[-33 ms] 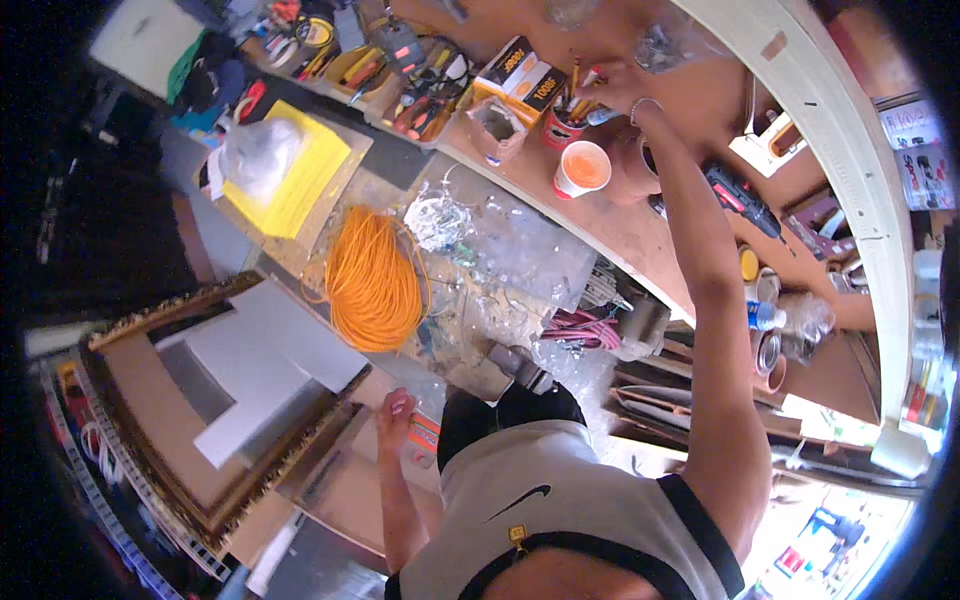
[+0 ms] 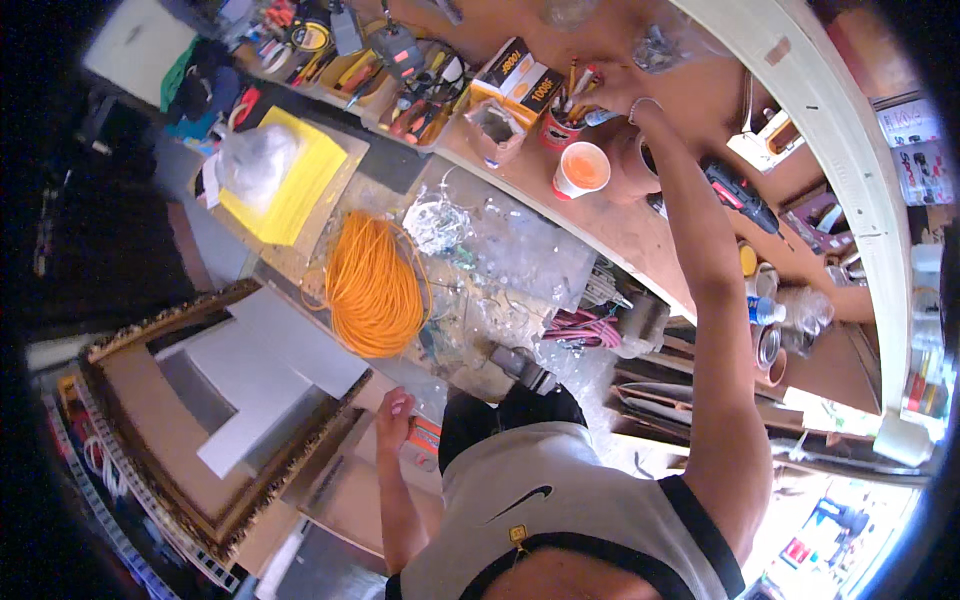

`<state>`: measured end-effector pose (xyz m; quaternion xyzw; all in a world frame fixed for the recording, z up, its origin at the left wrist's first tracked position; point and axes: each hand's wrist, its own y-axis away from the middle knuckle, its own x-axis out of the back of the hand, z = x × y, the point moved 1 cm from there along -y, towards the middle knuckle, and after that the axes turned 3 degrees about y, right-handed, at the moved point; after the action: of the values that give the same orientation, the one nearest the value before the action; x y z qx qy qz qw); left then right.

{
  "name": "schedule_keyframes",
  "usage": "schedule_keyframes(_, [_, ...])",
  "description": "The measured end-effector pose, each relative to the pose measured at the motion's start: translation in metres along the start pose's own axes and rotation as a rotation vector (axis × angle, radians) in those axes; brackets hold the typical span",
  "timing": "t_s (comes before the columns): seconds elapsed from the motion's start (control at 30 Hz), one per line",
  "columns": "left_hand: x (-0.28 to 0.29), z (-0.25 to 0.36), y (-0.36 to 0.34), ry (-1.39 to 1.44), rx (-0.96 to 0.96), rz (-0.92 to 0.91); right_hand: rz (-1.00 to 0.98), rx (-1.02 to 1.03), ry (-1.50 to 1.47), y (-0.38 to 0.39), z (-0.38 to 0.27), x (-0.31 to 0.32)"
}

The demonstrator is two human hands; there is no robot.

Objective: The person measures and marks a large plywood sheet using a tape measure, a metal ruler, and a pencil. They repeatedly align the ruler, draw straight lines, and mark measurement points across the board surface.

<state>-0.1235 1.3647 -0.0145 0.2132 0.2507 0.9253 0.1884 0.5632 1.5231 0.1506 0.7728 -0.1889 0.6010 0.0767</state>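
Observation:
My right hand (image 2: 612, 88) reaches out to the workbench, its fingers bent and closed among the pencils and pens in a red cup (image 2: 560, 132). What the fingertips grip is hard to make out; a red-and-white pen (image 2: 588, 76) shows beside them. Right next to that cup is a white paper cup (image 2: 581, 170) with orange inside. A brown pot (image 2: 632, 172) sits below my right wrist, partly covered by the forearm. My left hand (image 2: 394, 418) hangs low at my side, fingers loosely curled with nothing visible in them. Close beside it lies an orange-and-grey box (image 2: 424, 440).
A coil of orange cord (image 2: 372, 285) lies on the stained lower surface, near a yellow sheet (image 2: 308, 170) with a plastic bag. An ornate frame (image 2: 215, 520) leans at left. The bench holds a cordless drill (image 2: 740, 195), a black-and-orange box (image 2: 520, 80) and tool bins (image 2: 415, 125).
The view has shifted very slightly. My right hand stays at the pencil cup and my left hand stays low at my side.

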Motion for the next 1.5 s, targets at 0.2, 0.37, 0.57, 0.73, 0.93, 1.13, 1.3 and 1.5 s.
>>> schedule_keyframes(0.2, [0.040,0.003,-0.073,0.046,-0.106,-0.095,-0.108,-0.044,-0.120,0.004,0.020,0.016])
schedule_keyframes(0.37, [0.069,-0.031,-0.099,0.113,-0.027,-0.123,0.018,-0.206,-0.225,0.024,-0.019,0.032])
schedule_keyframes(0.57, [0.068,-0.039,-0.115,0.077,-0.024,-0.192,0.190,-0.248,-0.048,0.037,-0.016,0.012])
schedule_keyframes(0.73, [0.062,-0.022,-0.126,0.039,-0.099,-0.224,0.440,-0.195,0.202,0.079,-0.059,-0.006])
schedule_keyframes(0.93, [0.056,0.000,-0.133,0.056,-0.077,-0.273,0.201,-0.153,0.592,0.082,-0.076,-0.023])
schedule_keyframes(1.13, [0.049,-0.011,-0.134,-0.001,-0.094,-0.239,0.177,-0.231,0.684,0.068,-0.079,-0.027])
schedule_keyframes(1.3, [0.049,-0.004,-0.125,0.059,-0.068,-0.264,0.516,-0.126,0.485,0.087,-0.073,0.001])
schedule_keyframes(1.5, [0.021,0.038,-0.108,0.025,-0.144,-0.283,0.788,-0.169,-0.165,0.165,-0.085,0.035])
